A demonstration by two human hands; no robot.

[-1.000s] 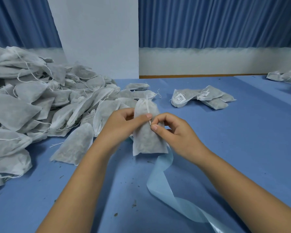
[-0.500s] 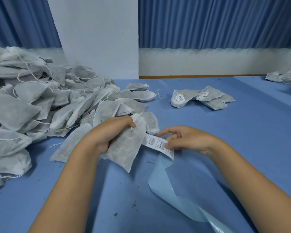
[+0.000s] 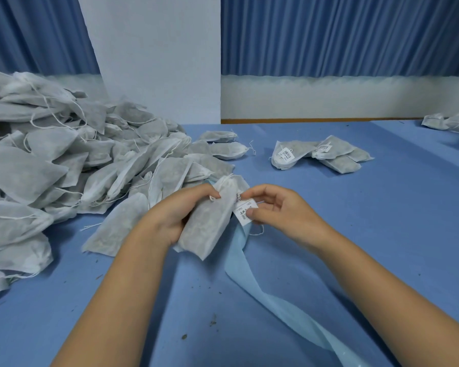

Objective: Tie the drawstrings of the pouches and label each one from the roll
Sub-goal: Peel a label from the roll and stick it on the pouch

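Gripping a grey drawstring pouch (image 3: 207, 226) in the left hand (image 3: 175, 215), fingers and thumb curled round its upper half, a person holds it tilted just above the blue table (image 3: 382, 234); the gathered neck points away from the camera, and a small white knot of drawstring (image 3: 212, 198) shows at the tip of the left thumb. The right hand (image 3: 278, 210) pinches a white printed label (image 3: 245, 210) between thumb and forefinger, its other fingers loosely curled above; the label's near edge meets the right side of the pouch, though whether it is stuck down cannot be told. A pale blue backing strip (image 3: 263, 295) runs from beneath the label across the table toward the lower right corner, twisting once on the way; a thin loop of thread hangs just under the right thumb. A large heap of unlabelled pouches (image 3: 64, 168) fills the left of the table, strings trailing; a small group of labelled pouches (image 3: 321, 154) lies well apart beyond the hands, and a few more (image 3: 451, 123) sit at the far right edge. Dark crumbs dot the tabletop near the forearms; blue curtains (image 3: 329, 35) and a white pillar (image 3: 157, 56) stand behind.
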